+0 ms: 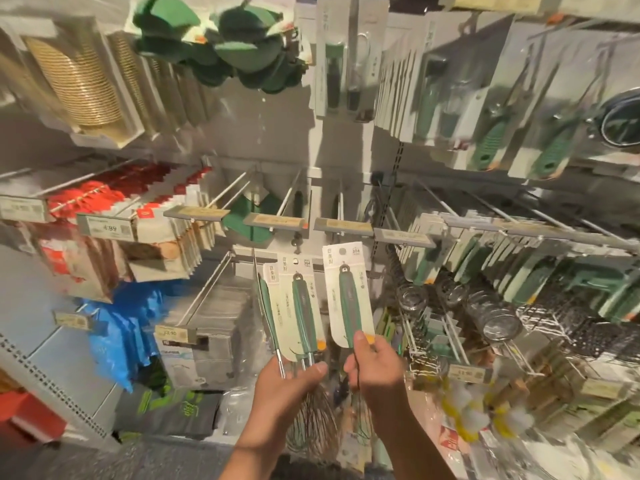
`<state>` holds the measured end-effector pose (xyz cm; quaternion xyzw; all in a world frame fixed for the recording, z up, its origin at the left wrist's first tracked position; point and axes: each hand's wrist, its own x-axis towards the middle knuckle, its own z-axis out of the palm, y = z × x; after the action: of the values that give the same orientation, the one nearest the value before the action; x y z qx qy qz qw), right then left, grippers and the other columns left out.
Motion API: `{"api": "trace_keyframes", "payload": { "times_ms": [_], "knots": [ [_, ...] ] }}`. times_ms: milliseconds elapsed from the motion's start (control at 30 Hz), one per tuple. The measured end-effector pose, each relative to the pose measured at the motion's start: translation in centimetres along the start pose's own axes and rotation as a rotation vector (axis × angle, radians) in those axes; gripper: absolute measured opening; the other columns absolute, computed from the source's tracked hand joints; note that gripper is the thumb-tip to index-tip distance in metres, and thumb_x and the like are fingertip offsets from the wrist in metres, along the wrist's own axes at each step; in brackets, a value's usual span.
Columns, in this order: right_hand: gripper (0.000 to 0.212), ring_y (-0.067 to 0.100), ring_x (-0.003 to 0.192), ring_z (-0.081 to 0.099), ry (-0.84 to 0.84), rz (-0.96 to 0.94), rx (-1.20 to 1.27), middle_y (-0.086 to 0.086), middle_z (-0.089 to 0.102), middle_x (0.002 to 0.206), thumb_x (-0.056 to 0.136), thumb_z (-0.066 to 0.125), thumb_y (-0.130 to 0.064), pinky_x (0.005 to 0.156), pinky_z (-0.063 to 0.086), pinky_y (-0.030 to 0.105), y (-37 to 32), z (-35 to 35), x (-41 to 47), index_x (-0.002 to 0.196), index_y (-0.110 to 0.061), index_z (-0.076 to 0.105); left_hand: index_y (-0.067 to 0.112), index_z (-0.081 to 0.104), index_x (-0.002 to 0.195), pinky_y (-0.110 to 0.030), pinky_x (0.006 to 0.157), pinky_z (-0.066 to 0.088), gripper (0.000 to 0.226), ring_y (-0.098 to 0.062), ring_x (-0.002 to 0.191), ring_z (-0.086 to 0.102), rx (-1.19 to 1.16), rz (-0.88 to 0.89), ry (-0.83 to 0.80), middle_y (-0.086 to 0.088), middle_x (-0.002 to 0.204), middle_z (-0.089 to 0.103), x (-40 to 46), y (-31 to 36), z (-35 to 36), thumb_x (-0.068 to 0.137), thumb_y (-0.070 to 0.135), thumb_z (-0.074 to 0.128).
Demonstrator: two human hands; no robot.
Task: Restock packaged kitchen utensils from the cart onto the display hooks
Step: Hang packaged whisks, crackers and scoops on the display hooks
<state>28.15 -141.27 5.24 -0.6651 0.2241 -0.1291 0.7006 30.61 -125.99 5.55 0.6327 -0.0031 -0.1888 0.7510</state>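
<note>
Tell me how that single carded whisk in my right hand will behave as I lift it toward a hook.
The carded whisk is probably light. Its thin backing card looks likely to flex, since the right hand pinches only the bottom edge. The wire head hanging below may swing and could snag the whisks in the left hand.

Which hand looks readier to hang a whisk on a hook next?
Probably the right hand: it pinches one whisk, raised nearest the hooks. The left hand grips several.
</note>
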Motion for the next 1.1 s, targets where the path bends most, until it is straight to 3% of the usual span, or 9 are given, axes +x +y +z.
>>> {"api": "trace_keyframes", "payload": {
  "times_ms": [133,233,300,367,433,600,667,833,1100],
  "knots": [
    [0.031,0.012,0.042,0.046,0.068,0.11,-0.056,0.007,0.059,0.064,0.107,0.052,-0.03,0.042,0.038,0.022,-0.3,1.5,2.4,0.101,-0.001,0.058,0.008,0.067,0.1,-0.018,0.061,0.05,0.023,-0.002,0.061,0.066,-0.027,0.015,0.046,0.008,0.069,0.072,0.6,-0.5,-0.4,0.083,0.0,0.08],
    [0.033,0.014,0.054,0.059,0.078,0.143,-0.118,0.006,0.069,0.077,0.106,0.052,-0.039,0.056,0.048,0.029,-0.8,2.4,4.1,0.11,-0.007,0.06,0.012,0.068,0.103,-0.023,0.071,0.054,0.028,-0.002,0.068,0.07,-0.012,0.005,0.078,0.01,0.075,0.076,1.0,-0.2,-0.9,0.082,0.004,0.083],
    [0.041,0.018,0.089,0.071,0.074,0.181,-0.126,0.006,0.072,0.107,0.105,0.052,-0.045,0.083,0.058,0.04,-1.4,2.8,5.3,0.128,-0.012,0.056,0.014,0.068,0.115,-0.038,0.094,0.058,0.045,-0.01,0.091,0.076,-0.032,-0.011,0.092,0.004,0.095,0.08,1.4,-0.2,-1.2,0.076,0.014,0.089],
    [0.063,0.029,0.133,0.054,0.034,0.234,-0.146,0.008,0.052,0.149,0.104,0.05,-0.05,0.112,0.044,0.05,-2.2,2.9,5.8,0.153,-0.012,0.039,0.017,0.066,0.125,-0.049,0.107,0.051,0.074,-0.019,0.105,0.075,-0.07,-0.026,0.084,0.001,0.109,0.079,1.4,0.1,-1.3,0.06,0.036,0.097],
    [0.073,0.031,0.147,0.037,0.013,0.242,-0.144,0.007,0.033,0.163,0.104,0.05,-0.051,0.118,0.033,0.052,-2.2,2.6,5.9,0.162,-0.015,0.023,0.02,0.066,0.128,-0.053,0.111,0.047,0.095,-0.021,0.112,0.072,-0.1,-0.018,0.072,0.001,0.115,0.078,1.7,-0.2,-1.4,0.045,0.055,0.099],
    [0.05,0.019,0.105,0.066,-0.131,0.342,0.027,0.002,0.066,0.125,0.101,0.057,-0.043,0.08,0.059,0.03,-0.6,2.5,3.8,0.14,-0.012,0.056,0.012,0.068,0.12,-0.056,0.107,0.048,0.068,-0.03,0.105,0.073,-0.149,-0.032,0.055,-0.01,0.108,0.079,2.1,-1.1,-1.3,0.061,0.036,0.094],
    [0.043,0.017,0.093,0.068,-0.194,0.326,0.059,0.0,0.067,0.113,0.102,0.059,-0.04,0.063,0.055,0.024,-0.2,2.9,2.5,0.132,-0.009,0.06,0.004,0.067,0.119,-0.049,0.095,0.054,0.061,-0.03,0.093,0.074,-0.163,-0.032,0.045,-0.015,0.102,0.079,2.1,-1.4,-1.0,0.065,0.025,0.087],
    [0.03,0.032,0.1,0.073,-0.287,0.205,0.058,0.009,0.078,0.106,0.108,0.052,-0.033,0.082,0.059,0.038,-0.8,3.5,1.5,0.116,-0.011,0.07,-0.006,0.065,0.115,-0.022,0.064,0.056,0.033,-0.019,0.074,0.075,-0.101,0.007,-0.055,-0.02,0.092,0.078,1.3,-1.2,-1.0,0.083,-0.001,0.072],
    [0.04,0.023,0.106,0.074,-0.199,0.141,0.093,0.004,0.077,0.117,0.095,0.072,-0.036,0.097,0.059,0.047,-0.5,4.9,1.8,0.128,-0.015,0.064,0.004,0.064,0.127,-0.023,0.083,0.057,0.05,-0.024,0.107,0.074,-0.036,0.051,-0.073,-0.013,0.115,0.077,0.9,-1.1,-1.7,0.079,0.011,0.077]
  ]
}}
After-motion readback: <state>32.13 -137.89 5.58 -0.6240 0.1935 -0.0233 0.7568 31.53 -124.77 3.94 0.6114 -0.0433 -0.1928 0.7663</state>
